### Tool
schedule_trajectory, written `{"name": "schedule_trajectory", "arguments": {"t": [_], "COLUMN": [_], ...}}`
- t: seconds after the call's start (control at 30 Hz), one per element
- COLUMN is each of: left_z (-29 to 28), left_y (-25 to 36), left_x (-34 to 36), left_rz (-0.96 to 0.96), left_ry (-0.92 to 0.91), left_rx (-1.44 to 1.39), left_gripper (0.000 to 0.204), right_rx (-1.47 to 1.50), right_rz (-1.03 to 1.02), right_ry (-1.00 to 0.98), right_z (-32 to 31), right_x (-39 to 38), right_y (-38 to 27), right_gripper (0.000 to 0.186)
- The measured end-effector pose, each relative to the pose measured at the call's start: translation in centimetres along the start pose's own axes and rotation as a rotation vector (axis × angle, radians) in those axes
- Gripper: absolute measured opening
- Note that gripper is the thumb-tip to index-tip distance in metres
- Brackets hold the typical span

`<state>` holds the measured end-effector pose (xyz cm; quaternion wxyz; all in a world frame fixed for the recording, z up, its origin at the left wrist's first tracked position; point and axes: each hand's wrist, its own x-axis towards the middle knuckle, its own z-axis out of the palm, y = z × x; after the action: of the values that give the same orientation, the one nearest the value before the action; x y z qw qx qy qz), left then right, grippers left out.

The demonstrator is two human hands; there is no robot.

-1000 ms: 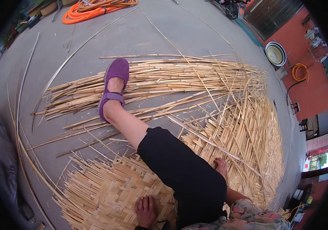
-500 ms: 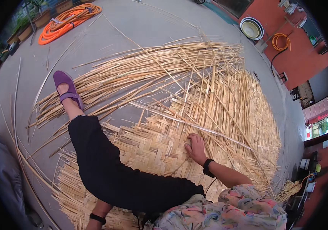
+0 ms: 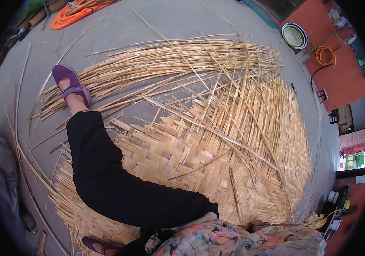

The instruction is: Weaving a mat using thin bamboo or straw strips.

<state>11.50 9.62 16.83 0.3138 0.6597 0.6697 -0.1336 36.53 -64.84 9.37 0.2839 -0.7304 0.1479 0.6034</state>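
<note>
A wide mat (image 3: 182, 153) woven from flat pale bamboo or reed strips in a zigzag pattern lies under me. Loose unwoven strips (image 3: 246, 98) cross over its far right part. One long pale strip (image 3: 212, 130) runs diagonally across the weave. A short brown piece (image 3: 235, 194) and a thin dark strip (image 3: 199, 167) rest on the mat. My left hand is out of sight. Of my right arm only a sliver of forearm (image 3: 276, 225) shows beside my patterned shirt, near the mat's close edge; the hand itself is hidden.
A pile of long thin canes (image 3: 148, 64) stretches across the floor beyond the mat, with my purple shoe (image 3: 72, 85) at its left end. Long bent strips (image 3: 18, 128) lie at left. An orange hose (image 3: 78, 13), stacked basins (image 3: 294, 36) and a coiled hose (image 3: 325, 55) stand farther off.
My right hand has left the middle of the mat and drawn back toward my body. My left wrist has gone from view, and a second purple shoe has appeared low down. The view has shifted.
</note>
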Motion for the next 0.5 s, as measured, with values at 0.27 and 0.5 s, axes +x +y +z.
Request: {"name": "schedule_trajectory", "arguments": {"t": [0.27, 0.5], "left_z": [9.5, 3.2], "left_y": [0.2, 0.5], "left_x": [-9.4, -17.1], "left_rz": [0.014, -0.039], "left_ry": [-0.244, -0.106], "left_rx": [-0.131, -0.333], "left_gripper": [0.03, 0.027], "right_rx": [-0.285, -0.691], "right_rz": [-0.563, -1.343], "right_ry": [0.225, 0.528], "right_z": [-8.8, -9.6], "right_x": [1.5, 11.3], "right_y": [-17.4, -47.9], "right_gripper": [0.018, 0.018]}}
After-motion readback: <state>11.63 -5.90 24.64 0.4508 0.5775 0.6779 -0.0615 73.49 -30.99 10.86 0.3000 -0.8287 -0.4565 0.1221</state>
